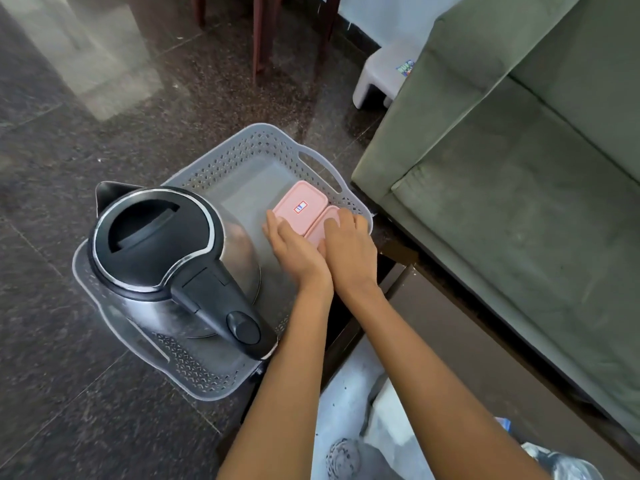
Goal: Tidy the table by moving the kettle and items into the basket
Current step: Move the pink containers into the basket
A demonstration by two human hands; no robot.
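A grey perforated basket [242, 157] stands on the floor. In its near left part sits a steel kettle [162, 251] with a black lid and handle. Two pink lidded boxes lie side by side in the basket's right part. The left box [304, 202] bears a small red and white label, and my left hand [294, 249] grips its near corner. My right hand [348, 244] lies curled over the other pink box [327, 220] and hides most of it. My two wrists touch.
A green sofa [519, 168] stands right of the basket. A low dark table edge [433, 323] runs along the near right. A white plastic stool [384, 77] and wooden chair legs [258, 36] are beyond. Dark stone floor [86, 133] lies to the left.
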